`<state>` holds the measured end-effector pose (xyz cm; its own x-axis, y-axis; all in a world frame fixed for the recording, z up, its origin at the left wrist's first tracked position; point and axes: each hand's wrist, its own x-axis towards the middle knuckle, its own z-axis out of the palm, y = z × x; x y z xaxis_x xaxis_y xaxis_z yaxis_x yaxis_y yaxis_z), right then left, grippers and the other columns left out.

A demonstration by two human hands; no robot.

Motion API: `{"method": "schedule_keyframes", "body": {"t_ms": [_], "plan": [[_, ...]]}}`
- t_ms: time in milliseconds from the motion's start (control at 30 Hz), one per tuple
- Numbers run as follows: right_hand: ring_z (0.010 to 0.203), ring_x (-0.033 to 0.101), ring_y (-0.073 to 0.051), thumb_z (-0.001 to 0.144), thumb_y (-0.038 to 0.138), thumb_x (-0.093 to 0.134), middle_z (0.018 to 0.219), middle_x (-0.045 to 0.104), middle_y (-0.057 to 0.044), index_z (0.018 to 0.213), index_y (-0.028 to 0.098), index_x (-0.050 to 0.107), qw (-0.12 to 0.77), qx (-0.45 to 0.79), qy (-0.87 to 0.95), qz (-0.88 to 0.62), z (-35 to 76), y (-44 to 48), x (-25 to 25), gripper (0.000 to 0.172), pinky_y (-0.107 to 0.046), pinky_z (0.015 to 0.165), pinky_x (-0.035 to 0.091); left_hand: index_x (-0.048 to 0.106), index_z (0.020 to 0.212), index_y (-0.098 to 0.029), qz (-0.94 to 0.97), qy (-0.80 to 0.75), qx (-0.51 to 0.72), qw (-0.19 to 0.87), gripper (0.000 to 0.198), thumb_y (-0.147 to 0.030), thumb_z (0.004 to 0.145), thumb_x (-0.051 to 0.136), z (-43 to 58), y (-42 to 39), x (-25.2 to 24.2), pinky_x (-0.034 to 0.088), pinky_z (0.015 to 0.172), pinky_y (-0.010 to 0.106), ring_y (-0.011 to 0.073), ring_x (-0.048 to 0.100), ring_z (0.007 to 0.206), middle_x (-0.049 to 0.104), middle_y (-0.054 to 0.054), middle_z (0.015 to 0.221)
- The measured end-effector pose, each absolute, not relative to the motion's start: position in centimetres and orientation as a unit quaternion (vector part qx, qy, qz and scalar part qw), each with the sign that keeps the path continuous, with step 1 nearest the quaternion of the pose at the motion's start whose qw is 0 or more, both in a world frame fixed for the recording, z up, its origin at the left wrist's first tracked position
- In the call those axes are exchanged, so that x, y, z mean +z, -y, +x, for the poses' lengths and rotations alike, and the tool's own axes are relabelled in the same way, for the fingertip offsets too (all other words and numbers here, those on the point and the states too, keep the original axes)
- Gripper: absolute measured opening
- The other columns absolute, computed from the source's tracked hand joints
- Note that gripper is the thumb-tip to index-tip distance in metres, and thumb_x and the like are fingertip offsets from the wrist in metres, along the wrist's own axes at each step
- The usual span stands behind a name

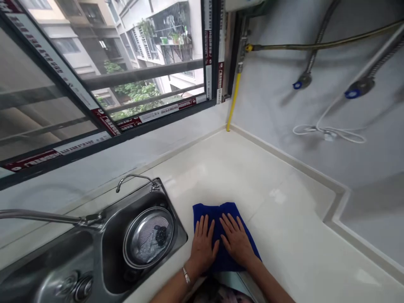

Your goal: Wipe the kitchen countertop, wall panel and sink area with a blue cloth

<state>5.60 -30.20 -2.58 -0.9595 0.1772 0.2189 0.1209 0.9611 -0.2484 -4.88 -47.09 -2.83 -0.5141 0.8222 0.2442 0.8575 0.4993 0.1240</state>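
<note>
A dark blue cloth (218,210) lies spread on the pale countertop (284,227), close to its front edge. Flat on the cloth's left half rests my left hand (203,244), its fingers pointing away from me. My right hand (236,240) presses on the right half, palm down with the fingers stretched out. Both hands touch the cloth from above without gripping it. Parts of the cloth are covered by my hands.
To the left is a steel double sink (104,252) with a large faucet (85,219) and a thin curved tap (135,176). A metal strainer basin (154,221) holding a plastic bag sits in it. A yellow pipe (233,101) stands in the corner beside the window.
</note>
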Motion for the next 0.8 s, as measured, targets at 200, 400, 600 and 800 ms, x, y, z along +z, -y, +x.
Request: {"method": "schedule_keyframes", "body": {"t_ms": [200, 400, 600, 800], "plan": [[0.155, 0.03, -0.027, 0.102, 0.031, 0.044, 0.166, 0.035, -0.004, 0.161, 0.026, 0.028, 0.143, 0.121, 0.963, -0.196, 13.0, 31.2, -2.2, 0.062, -0.056, 0.126, 0.027, 0.022, 0.162, -0.021, -0.574, 0.806, -0.126, 0.073, 0.074, -0.031, 0.095, 0.052, -1.4, 45.5, -3.0, 0.039, 0.12, 0.058, 0.0357, 0.02, 0.156, 0.022, 0.015, 0.168], [0.155, 0.03, -0.025, 0.102, 0.033, 0.046, 0.166, 0.035, -0.002, 0.161, 0.027, 0.03, 0.133, 0.121, 0.928, -0.326, 21.5, 30.7, -1.2, 0.061, -0.053, 0.128, 0.026, 0.024, 0.161, -0.02, -0.696, 0.704, -0.126, 0.06, 0.071, -0.033, 0.096, 0.05, 3.1, 40.3, -2.1, 0.04, 0.12, 0.058, 0.0357, 0.018, 0.156, 0.021, 0.016, 0.168], [0.156, 0.028, -0.025, 0.104, 0.036, 0.039, 0.166, 0.036, -0.005, 0.162, 0.025, 0.028, 0.133, 0.065, 0.871, -0.468, 32.8, 30.9, -2.4, 0.06, -0.053, 0.127, 0.025, 0.024, 0.161, -0.019, -0.792, 0.596, -0.126, -0.04, 0.075, -0.033, 0.094, 0.055, 12.5, 34.4, -0.9, 0.035, 0.123, 0.059, 0.0366, 0.015, 0.157, 0.017, 0.016, 0.169], [0.156, 0.029, -0.029, 0.103, 0.042, 0.034, 0.166, 0.035, -0.006, 0.162, 0.023, 0.027, 0.139, 0.016, 0.788, -0.599, 43.6, 33.1, -4.6, 0.062, -0.056, 0.125, 0.029, 0.019, 0.162, -0.023, -0.854, 0.461, -0.17, -0.17, 0.078, -0.045, 0.096, 0.054, 22.4, 29.9, -0.9, 0.023, 0.129, 0.059, 0.0347, 0.006, 0.158, 0.007, 0.013, 0.171]]}}
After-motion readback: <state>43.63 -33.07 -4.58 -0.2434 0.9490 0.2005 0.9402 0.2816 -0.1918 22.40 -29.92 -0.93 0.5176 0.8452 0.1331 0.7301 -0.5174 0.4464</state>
